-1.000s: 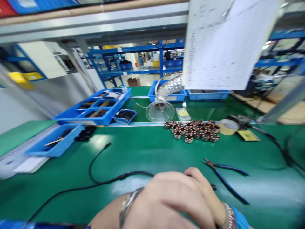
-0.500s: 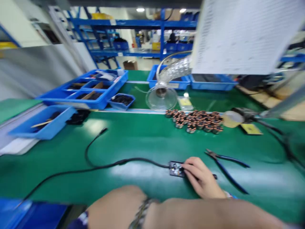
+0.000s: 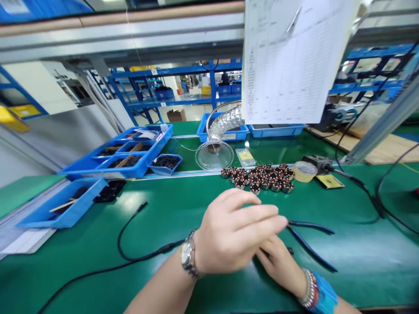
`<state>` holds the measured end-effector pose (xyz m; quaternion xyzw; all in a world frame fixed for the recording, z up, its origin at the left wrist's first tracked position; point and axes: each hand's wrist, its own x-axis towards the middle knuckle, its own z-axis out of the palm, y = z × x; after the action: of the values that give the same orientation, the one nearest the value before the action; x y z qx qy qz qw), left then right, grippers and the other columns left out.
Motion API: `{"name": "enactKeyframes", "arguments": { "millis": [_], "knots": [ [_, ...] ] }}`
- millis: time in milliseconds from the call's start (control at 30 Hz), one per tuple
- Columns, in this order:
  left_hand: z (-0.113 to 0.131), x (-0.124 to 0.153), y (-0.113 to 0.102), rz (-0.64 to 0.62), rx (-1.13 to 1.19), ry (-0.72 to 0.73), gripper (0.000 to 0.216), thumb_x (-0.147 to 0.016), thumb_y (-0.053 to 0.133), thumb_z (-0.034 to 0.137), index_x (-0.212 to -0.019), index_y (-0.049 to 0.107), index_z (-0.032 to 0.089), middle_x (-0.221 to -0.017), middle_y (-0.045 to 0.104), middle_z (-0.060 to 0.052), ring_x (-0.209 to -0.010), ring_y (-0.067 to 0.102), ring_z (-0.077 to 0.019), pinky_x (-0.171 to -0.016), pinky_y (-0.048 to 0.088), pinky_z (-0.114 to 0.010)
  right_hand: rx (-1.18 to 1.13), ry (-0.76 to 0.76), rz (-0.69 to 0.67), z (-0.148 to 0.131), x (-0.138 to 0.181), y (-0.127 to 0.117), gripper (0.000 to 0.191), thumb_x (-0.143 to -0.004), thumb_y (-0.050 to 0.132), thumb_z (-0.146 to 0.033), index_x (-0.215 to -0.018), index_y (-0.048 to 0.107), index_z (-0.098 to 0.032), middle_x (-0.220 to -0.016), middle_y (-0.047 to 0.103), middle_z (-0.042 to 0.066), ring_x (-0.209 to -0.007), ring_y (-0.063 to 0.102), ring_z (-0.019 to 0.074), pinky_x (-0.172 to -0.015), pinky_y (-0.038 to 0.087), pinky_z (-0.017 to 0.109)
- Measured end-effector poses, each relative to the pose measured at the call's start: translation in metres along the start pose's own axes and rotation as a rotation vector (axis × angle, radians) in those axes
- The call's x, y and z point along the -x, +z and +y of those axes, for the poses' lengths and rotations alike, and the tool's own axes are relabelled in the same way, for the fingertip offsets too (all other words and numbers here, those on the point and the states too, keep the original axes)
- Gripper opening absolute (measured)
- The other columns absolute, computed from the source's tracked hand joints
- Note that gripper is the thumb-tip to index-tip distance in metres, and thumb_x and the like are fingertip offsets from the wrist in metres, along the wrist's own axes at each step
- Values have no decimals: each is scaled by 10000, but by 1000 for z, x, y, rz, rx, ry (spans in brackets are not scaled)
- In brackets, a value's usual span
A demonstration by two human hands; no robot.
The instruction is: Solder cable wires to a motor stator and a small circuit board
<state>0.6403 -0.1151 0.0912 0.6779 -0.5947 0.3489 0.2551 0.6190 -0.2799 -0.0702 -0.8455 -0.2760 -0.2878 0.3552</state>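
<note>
My left hand [image 3: 232,231], with a metal watch at its wrist, is raised over the table with its fingers stretched to the right. Nothing shows in its fingers. Behind it, my right hand [image 3: 279,264] rests low over the table, its fingertips mostly hidden. A black cable [image 3: 140,259] runs along the table and passes behind my left wrist. The small black case with a circuit board, seen earlier at the cable's end, is hidden by my hands. Pliers with dark blue handles [image 3: 310,248] lie just right of my hands, their jaws covered.
Several copper-wound motor cores [image 3: 262,176] are clustered beyond my hands. Near them are a tape roll [image 3: 304,171] and a clear fume hood [image 3: 214,156]. Blue bins [image 3: 62,209] stand at the left. A paper sheet [image 3: 284,65] hangs overhead.
My left hand has come up from the lower edge to in front of my right hand, covering the small case. My right hand stays near its place. The view has tilted upward.
</note>
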Motion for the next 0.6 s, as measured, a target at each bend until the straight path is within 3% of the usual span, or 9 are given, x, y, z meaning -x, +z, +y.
{"name": "enactKeyframes", "arguments": {
  "millis": [133, 300, 433, 600],
  "knots": [
    [-21, -1, 24, -35, -52, -4, 332, -761, 527, 57, -1081, 569, 140, -1052, 645, -56, -903, 542, -210, -755, 472, -377, -86, 53, -61, 1, 0, -1, 237, -859, 408, -107, -1002, 579, -187, -909, 537, 74, -877, 506, 172, -741, 483, 326],
    [-5, 11, 34, -53, 43, -76, 267, -768, 555, 53, -1017, 585, 144, -947, 666, -56, -860, 546, -180, -763, 456, -341, -90, 43, 0, 1, 2, -2, 233, -851, 404, -90, -978, 578, -176, -901, 533, 78, -865, 489, 171, -729, 471, 327],
    [22, 50, 37, -173, 165, -288, 76, -790, 548, 96, -791, 595, 156, -709, 631, -30, -722, 549, -149, -694, 450, -282, -118, 4, 56, -6, 3, -10, 222, -845, 412, -83, -968, 579, -162, -872, 541, 77, -848, 485, 168, -722, 467, 327],
    [53, 110, 45, -243, 363, -673, 207, -844, 484, 214, -667, 574, 156, -624, 594, -29, -593, 545, -120, -581, 433, -203, -261, -117, 114, -36, 7, -26, 243, -845, 438, -106, -1062, 537, -149, -924, 561, 90, -856, 512, 148, -742, 482, 288]
  ]
}}
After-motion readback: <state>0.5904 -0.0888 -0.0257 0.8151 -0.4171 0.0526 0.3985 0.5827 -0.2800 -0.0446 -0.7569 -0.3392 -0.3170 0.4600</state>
